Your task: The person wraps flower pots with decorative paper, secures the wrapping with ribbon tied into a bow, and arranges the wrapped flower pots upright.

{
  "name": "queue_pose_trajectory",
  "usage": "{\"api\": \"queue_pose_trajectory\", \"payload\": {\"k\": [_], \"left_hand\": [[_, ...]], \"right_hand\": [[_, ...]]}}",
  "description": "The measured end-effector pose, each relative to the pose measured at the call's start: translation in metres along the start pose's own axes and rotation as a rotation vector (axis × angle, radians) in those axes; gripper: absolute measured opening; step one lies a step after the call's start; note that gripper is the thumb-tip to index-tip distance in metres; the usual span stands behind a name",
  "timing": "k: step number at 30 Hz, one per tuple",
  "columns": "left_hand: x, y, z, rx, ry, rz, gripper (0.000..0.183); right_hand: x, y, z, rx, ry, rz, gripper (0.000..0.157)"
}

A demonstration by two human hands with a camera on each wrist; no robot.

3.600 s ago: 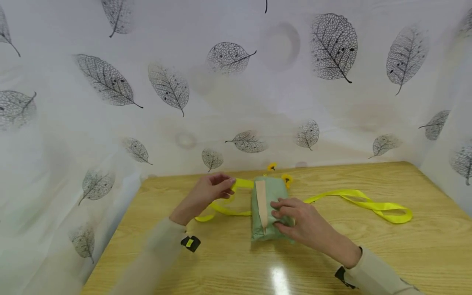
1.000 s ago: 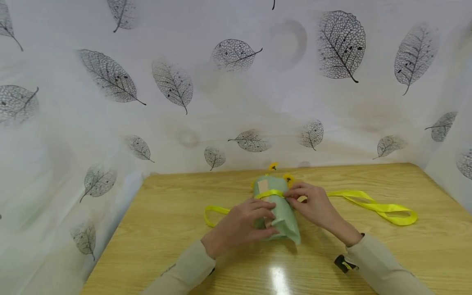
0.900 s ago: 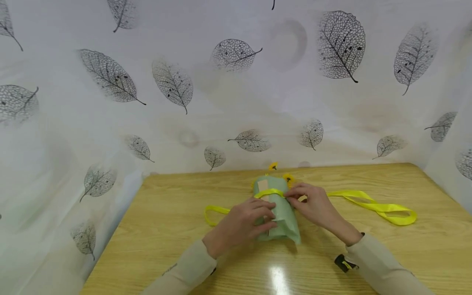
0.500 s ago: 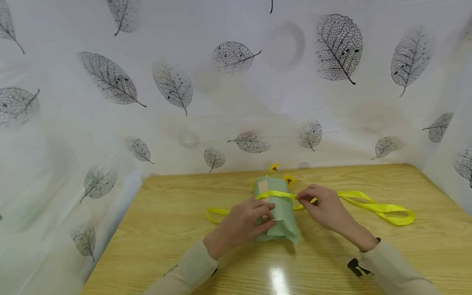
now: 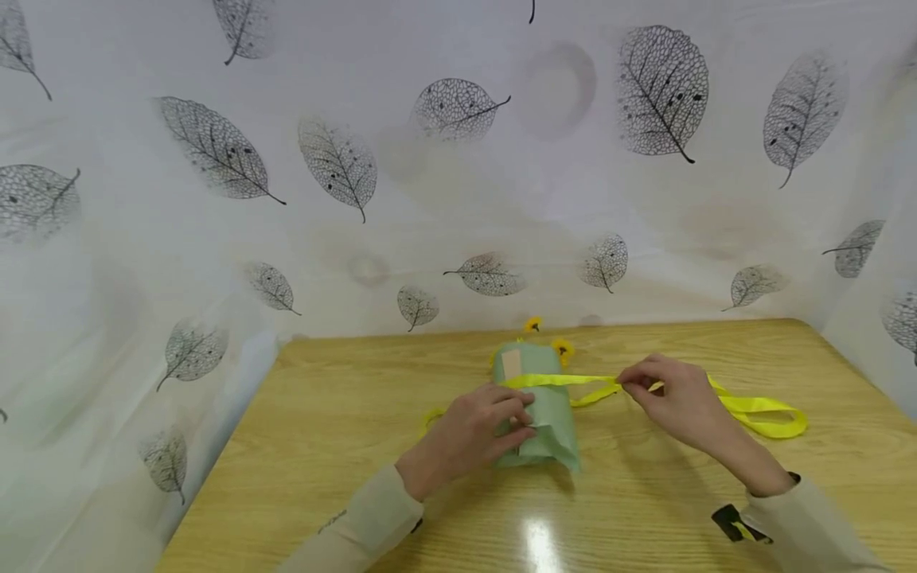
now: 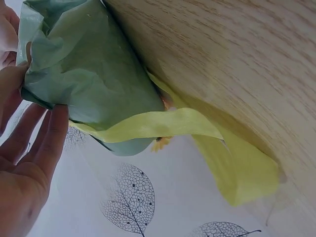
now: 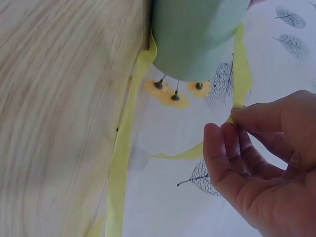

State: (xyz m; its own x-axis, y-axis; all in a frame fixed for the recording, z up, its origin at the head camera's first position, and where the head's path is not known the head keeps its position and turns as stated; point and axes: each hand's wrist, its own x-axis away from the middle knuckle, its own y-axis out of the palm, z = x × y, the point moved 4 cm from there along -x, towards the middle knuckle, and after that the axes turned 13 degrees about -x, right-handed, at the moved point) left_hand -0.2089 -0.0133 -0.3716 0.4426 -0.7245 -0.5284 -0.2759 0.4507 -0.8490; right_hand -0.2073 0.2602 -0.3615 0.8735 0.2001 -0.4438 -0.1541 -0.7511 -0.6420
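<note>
A green paper-wrapped flower bouquet (image 5: 548, 414) lies on the table with its flower heads (image 5: 562, 350) toward the back. My left hand (image 5: 466, 434) rests on the near left part of the wrapping, its fingertips pressing the paper; in the left wrist view the fingers (image 6: 52, 133) touch the wrapper's edge. A yellow ribbon (image 5: 573, 380) crosses the top of the bouquet. My right hand (image 5: 673, 398) pinches this strip between thumb and fingertips, drawn out to the right; in the right wrist view a short tail of ribbon (image 7: 180, 154) sticks out past the fingers.
More yellow ribbon (image 5: 770, 418) lies looped on the wooden table (image 5: 322, 477) at the right. A pale paper strip (image 5: 512, 364) shows on the wrapping. Behind the table hangs a white leaf-printed cloth (image 5: 430, 199).
My left hand moved from the ribbon onto the bouquet. My right hand took the ribbon over the wrapping and pulled it right; the loop on the left shrank.
</note>
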Motion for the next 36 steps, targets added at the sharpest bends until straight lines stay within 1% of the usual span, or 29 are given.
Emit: {"api": "queue_pose_trajectory", "payload": {"k": [9,18,23,30,36], "left_hand": [[0.0,-0.001,-0.001,-0.01,0.003,0.007,0.01],[-0.001,0.0,-0.002,0.008,-0.001,0.01,0.011],[-0.001,0.0,-0.002,0.006,-0.006,0.001,0.01],[-0.001,-0.001,-0.002,0.008,-0.007,0.002,0.01],[-0.001,0.0,-0.002,0.024,-0.005,0.003,0.009]], "right_hand": [[0.007,-0.015,0.015,0.054,0.046,0.001,0.013],[0.021,-0.028,0.031,0.101,0.096,-0.003,0.008],[0.03,-0.037,0.042,0.131,0.119,0.014,0.007],[0.039,-0.048,0.06,0.135,0.222,0.0,0.005],[0.046,-0.058,0.071,0.17,0.29,-0.025,0.006]]}}
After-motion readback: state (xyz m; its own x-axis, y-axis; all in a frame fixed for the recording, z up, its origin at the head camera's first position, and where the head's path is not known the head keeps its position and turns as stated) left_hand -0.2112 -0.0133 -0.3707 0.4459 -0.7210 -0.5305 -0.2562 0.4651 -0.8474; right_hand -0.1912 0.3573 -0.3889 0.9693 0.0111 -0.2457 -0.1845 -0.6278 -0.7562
